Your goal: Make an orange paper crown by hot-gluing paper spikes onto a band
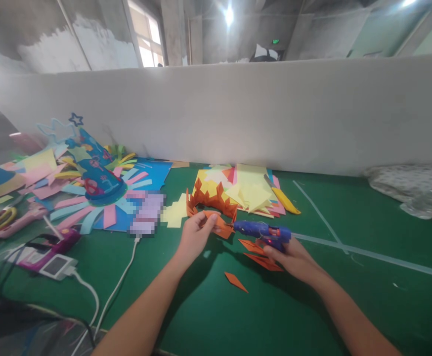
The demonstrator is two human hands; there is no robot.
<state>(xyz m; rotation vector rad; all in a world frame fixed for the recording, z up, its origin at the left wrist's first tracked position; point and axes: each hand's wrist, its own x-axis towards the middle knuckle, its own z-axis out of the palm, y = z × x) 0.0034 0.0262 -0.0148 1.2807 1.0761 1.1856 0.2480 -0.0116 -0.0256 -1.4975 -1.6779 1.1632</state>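
My left hand (200, 230) pinches the near side of an orange paper crown (210, 198), a ring with pointed pieces standing around its far side. A blue hot glue gun (255, 229) is gripped in my right hand (288, 254), its nozzle pointing left at the crown's right edge; whether the tip touches the paper I cannot tell. A small red light glows on the gun. Below it lie folded orange paper diamonds (262, 261), with a single orange paper piece (236, 281) nearer to me on the green table (208, 316).
Behind the crown are stacked coloured papers (251, 183) and a yellow utility knife (285, 199). Blue cone party hats (103, 178) stand at left beside a phone (148, 212) on a white cable. A power strip (55, 264) lies front left. A white partition (238, 113) closes the back.
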